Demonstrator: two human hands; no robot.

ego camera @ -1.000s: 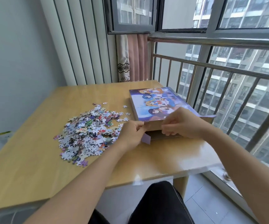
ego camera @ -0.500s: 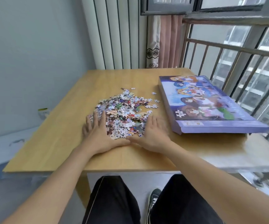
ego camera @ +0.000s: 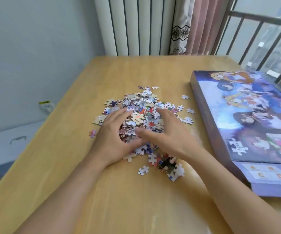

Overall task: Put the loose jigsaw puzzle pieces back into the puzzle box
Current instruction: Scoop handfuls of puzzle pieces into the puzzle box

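Both hands, left hand [ego camera: 112, 137] and right hand [ego camera: 168, 134], cup a heap of puzzle pieces [ego camera: 139, 119] on the table [ego camera: 136, 200], fingers curled inward, probably scooping; the puzzle box [ego camera: 248, 125] lies closed beside them.

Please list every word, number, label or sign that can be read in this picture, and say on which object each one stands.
"Ages": on a white jigsaw-piece emblem printed on the lid of the puzzle box, near its front corner.
Label strip on the box's near end: small pictures only, any text too blurred to read.
Green-and-yellow sticker on the wall socket: too small to read.
Puzzle pieces: no readable text.
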